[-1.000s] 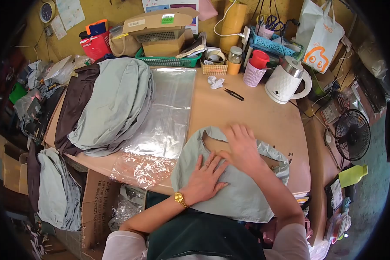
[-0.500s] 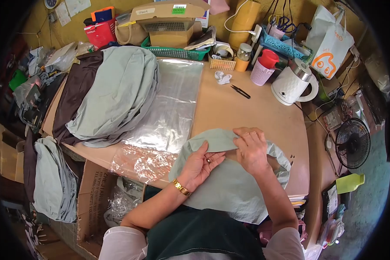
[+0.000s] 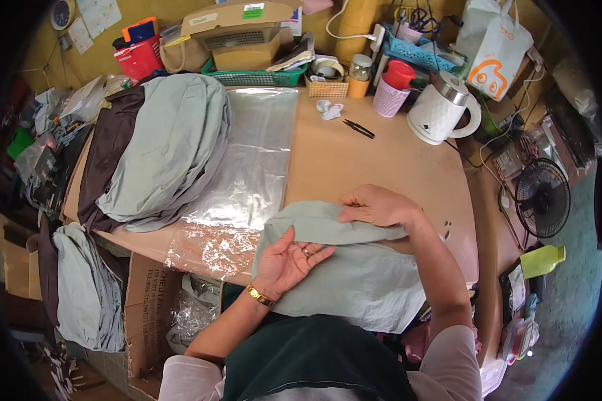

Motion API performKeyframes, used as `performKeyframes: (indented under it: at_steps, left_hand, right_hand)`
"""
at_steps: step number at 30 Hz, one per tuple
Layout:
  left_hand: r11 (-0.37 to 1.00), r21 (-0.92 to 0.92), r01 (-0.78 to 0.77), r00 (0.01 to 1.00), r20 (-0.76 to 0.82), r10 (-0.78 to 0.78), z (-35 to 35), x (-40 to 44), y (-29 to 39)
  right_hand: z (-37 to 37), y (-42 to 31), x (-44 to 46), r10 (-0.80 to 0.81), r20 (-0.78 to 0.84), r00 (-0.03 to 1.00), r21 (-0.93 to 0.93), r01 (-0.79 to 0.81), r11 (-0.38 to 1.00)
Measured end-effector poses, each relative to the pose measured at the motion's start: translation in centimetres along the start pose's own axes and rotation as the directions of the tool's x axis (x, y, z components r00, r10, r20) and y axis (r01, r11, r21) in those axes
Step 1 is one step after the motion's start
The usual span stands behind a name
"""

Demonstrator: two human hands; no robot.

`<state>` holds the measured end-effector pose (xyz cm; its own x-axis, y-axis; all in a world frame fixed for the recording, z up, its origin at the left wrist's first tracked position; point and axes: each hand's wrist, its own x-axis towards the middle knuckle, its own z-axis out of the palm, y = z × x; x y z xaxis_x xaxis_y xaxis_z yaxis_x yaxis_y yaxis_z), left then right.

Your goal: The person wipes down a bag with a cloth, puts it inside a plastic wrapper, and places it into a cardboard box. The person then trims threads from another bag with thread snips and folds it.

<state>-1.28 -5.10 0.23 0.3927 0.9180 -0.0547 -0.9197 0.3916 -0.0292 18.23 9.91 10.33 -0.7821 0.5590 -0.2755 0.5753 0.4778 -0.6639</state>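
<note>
A pale grey-green fabric piece [image 3: 354, 281] lies at the table's front edge, with a folded band [image 3: 308, 224] along its upper side. My right hand [image 3: 378, 206] pinches the band's upper edge, fingertips closed on the cloth. My left hand [image 3: 289, 264] rests palm up at the band's left part. Its thumb lies against the band, and its loosely curled fingers stand apart from the thumb over the lower cloth. A gold watch is on the left wrist.
Stacked grey-green and brown cloth [image 3: 167, 147] lies at left beside clear plastic sheets [image 3: 261, 154]. Black thread snips [image 3: 359, 128], a crumpled white scrap [image 3: 329, 109] and a white kettle [image 3: 441, 110] are farther back. A fan [image 3: 542, 197] stands at right.
My right hand has shifted left and turned sideways, drawing the band along. The open loop at the right now lies flatter. My left hand has slid slightly left and its fingers have loosened.
</note>
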Motion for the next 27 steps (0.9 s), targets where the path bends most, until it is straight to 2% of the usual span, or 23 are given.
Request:
performKeyframes:
  at_steps: [1, 2, 3, 4, 5, 6, 7, 8, 9, 10, 11, 12, 13, 14, 16, 17, 19, 20, 22, 23, 26, 27]
  left_hand:
    - [1.000, -0.020, -0.017, 0.999, 0.044, 0.018, -0.2, 0.0, 0.3]
    - [0.999, -0.040, -0.030, 0.996, 0.087, 0.033, -0.3, 0.0, 0.7]
    - [0.999, -0.038, -0.009, 0.996, 0.088, 0.012, -0.1, -0.2, 1.2]
    - [0.987, -0.138, -0.078, 0.994, 0.060, 0.087, 0.2, -0.2, 1.6]
    - [0.961, -0.233, -0.149, 0.987, 0.024, 0.159, 0.7, -0.1, 1.7]
    - [0.975, 0.000, -0.222, 0.973, -0.071, 0.221, 2.7, 0.3, 0.9]
    - [0.977, -0.003, -0.213, 0.975, -0.069, 0.212, 2.6, 0.9, -0.1]
    - [0.993, 0.120, -0.018, 0.999, -0.032, 0.022, 2.4, 1.4, -1.2]
    - [0.954, 0.247, 0.171, 0.985, -0.021, -0.171, 2.3, 1.9, -2.3]
    - [0.953, 0.248, 0.174, 0.985, -0.025, -0.173, 2.8, 2.6, -3.5]
    - [0.879, 0.418, 0.228, 0.972, -0.153, -0.179, 3.8, 3.6, -4.6]
    - [0.771, 0.564, 0.296, 0.947, -0.278, -0.160, 4.5, 4.3, -5.1]
    - [0.768, 0.564, 0.303, 0.945, -0.282, -0.166, 4.6, 4.6, -4.8]
    - [0.753, 0.599, 0.273, 0.955, -0.263, -0.137, 4.6, 4.8, -4.3]
    - [0.732, 0.636, 0.244, 0.964, -0.242, -0.111, 4.9, 4.8, -3.9]
    - [0.738, 0.630, 0.242, 0.968, -0.214, -0.135, 5.4, 4.6, -3.9]
    - [0.739, 0.621, 0.261, 0.965, -0.194, -0.177, 5.0, 4.2, -3.5]
    - [0.778, 0.575, 0.252, 0.966, -0.194, -0.169, 4.2, 4.1, -2.7]
    - [0.809, 0.531, 0.252, 0.966, -0.191, -0.176, 4.3, 4.1, -1.4]
    - [0.805, 0.556, 0.206, 0.978, -0.126, -0.164, 5.3, 4.0, -1.0]
    - [0.825, 0.552, 0.123, 0.989, -0.003, -0.146, 6.0, 4.2, -0.3]
    - [0.849, 0.523, 0.080, 0.990, 0.056, -0.128, 6.1, 4.3, -0.1]
  right_hand:
    - [-0.7, 0.3, -0.6, -0.012, 0.093, 0.996, -0.052, 0.017, 0.999]
    - [-1.4, 1.7, -1.2, 0.001, 0.080, 0.997, -0.045, 0.003, 0.999]
    - [-2.2, 3.7, -1.7, 0.020, 0.188, 0.982, 0.058, -0.032, 0.998]
    - [-2.6, 4.6, -2.3, 0.026, 0.294, 0.955, 0.156, -0.075, 0.985]
    - [-2.7, 5.0, -3.1, 0.039, 0.281, 0.959, 0.159, -0.086, 0.984]
    - [-2.6, 5.0, -3.8, 0.003, 0.170, 0.986, 0.294, -0.054, 0.954]
    - [-2.4, 4.8, -4.4, -0.021, 0.057, 0.998, 0.419, -0.005, 0.908]
    - [-2.2, 4.1, -4.7, -0.016, 0.055, 0.998, 0.419, -0.009, 0.908]
    - [-1.9, 2.8, -4.9, 0.015, -0.029, 0.999, 0.334, -0.005, 0.942]
    - [-1.3, 2.0, -4.9, 0.037, -0.115, 0.993, 0.249, -0.008, 0.969]
    - [-0.7, 1.8, -4.8, 0.038, -0.119, 0.992, 0.254, -0.007, 0.967]
    - [-0.1, 1.6, -4.9, -0.003, -0.203, 0.979, 0.130, 0.030, 0.991]
    - [0.2, 1.6, -5.0, -0.052, -0.280, 0.959, 0.001, 0.054, 0.999]
    - [0.3, 1.7, -5.1, -0.047, -0.284, 0.958, 0.004, 0.050, 0.999]
    - [0.4, 2.3, -5.2, 0.069, -0.279, 0.958, 0.217, -0.008, 0.976]
    - [0.2, 2.9, -5.3, 0.072, -0.284, 0.956, 0.219, -0.008, 0.976]
    - [-0.1, 4.7, -5.8, 0.034, -0.111, 0.993, 0.299, 0.001, 0.954]
    - [-0.3, 6.5, -6.4, 0.047, -0.122, 0.991, 0.307, -0.007, 0.952]
    - [-0.7, 9.8, -7.8, -0.163, -0.049, 0.985, 0.377, 0.169, 0.911]
    - [-0.2, 10.5, -8.3, -0.153, -0.059, 0.987, 0.378, 0.164, 0.911]
    - [1.3, 10.7, -10.0, -0.100, -0.076, 0.992, 0.573, 0.125, 0.810]
    - [1.3, 10.6, -10.3, 0.005, -0.077, 0.997, 0.664, 0.048, 0.746]
